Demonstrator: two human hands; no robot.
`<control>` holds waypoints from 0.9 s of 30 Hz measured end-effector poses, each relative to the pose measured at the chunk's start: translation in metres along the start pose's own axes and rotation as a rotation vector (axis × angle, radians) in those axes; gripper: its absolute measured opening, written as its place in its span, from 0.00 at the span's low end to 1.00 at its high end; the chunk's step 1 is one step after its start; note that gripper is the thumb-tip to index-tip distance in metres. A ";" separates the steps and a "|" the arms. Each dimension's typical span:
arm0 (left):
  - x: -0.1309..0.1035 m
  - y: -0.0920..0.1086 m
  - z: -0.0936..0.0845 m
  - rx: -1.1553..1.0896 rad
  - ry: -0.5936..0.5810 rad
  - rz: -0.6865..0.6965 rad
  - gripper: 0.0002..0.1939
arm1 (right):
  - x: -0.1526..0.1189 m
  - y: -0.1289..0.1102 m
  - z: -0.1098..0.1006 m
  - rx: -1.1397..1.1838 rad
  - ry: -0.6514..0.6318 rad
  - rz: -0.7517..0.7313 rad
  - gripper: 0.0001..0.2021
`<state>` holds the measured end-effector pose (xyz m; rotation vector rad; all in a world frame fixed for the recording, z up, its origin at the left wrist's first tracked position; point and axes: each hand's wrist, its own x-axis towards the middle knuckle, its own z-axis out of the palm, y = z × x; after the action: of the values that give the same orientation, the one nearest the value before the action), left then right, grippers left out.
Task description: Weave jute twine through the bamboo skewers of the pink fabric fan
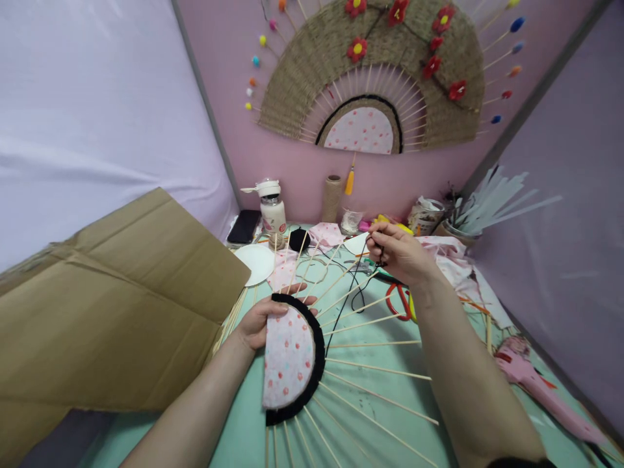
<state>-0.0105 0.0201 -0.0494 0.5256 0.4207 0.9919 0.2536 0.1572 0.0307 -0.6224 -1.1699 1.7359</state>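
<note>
My left hand (263,318) grips the flat edge of a half-round fan base (289,364), its thumb on top and its fingers behind the sticks. Pale cloth with small red prints covers the base, and a black band (319,344) runs round its curved rim. Thin wooden sticks (375,344) fan out from that rim. Up and to the right, my right hand (397,250) pinches a black cord (348,296). The cord runs taut down to the black band, while a loose loop hangs beside it.
A large cardboard piece (121,312) leans at left. Behind are a white bottle (273,211), a phone (244,226), a black yarn ball (299,240) and a twine roll (332,198). Red-handled scissors (397,302) and a pink glue gun (546,390) lie right. A finished fan (312,84) hangs on the wall.
</note>
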 end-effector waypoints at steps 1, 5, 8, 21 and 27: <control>0.000 0.000 0.000 0.003 -0.005 -0.001 0.36 | 0.001 0.002 0.001 0.006 0.015 0.021 0.09; 0.000 -0.001 0.002 0.022 -0.022 0.005 0.35 | 0.008 0.015 0.004 0.055 0.055 0.139 0.08; 0.000 -0.003 0.003 0.031 -0.040 0.016 0.34 | 0.013 0.028 0.009 0.099 0.054 0.186 0.07; 0.002 -0.010 0.017 -0.044 -0.091 0.043 0.25 | 0.016 0.078 0.041 0.201 0.022 0.240 0.09; 0.005 -0.020 0.018 -0.177 -0.099 0.085 0.25 | 0.013 0.087 0.049 0.171 -0.016 0.273 0.09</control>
<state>0.0155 0.0112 -0.0471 0.4330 0.2208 1.0694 0.1736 0.1364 -0.0269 -0.6890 -0.9676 2.0496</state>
